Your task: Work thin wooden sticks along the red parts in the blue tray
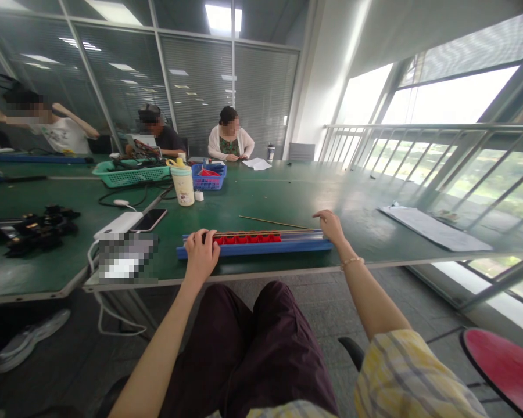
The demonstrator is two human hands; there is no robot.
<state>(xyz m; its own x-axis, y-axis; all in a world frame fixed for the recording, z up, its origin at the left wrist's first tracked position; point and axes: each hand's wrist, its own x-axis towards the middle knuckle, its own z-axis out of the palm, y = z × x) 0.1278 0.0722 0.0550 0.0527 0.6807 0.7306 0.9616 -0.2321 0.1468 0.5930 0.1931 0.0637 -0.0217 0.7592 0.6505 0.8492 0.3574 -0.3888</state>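
A long blue tray (261,249) lies along the table's near edge, with a row of red pieces (248,238) in its left and middle part. Thin wooden strips run lengthwise over the red pieces. My left hand (201,251) is closed over the tray's left end, fingers curled across its top; a small dark spot shows between the fingers. At the right end, my right hand (331,228) has bent fingers pointing left; its thumb and what it may pinch are hidden. Behind the tray a thin wooden stick (274,222) lies on the table, its right end near my right hand.
To the left lie a phone (150,220), a white power bank (118,225) and cables. Farther back stand a cream cup (183,186), a green basket (131,176) and a blue basket (208,181). A clipboard (433,227) lies right. Several people sit across the tables.
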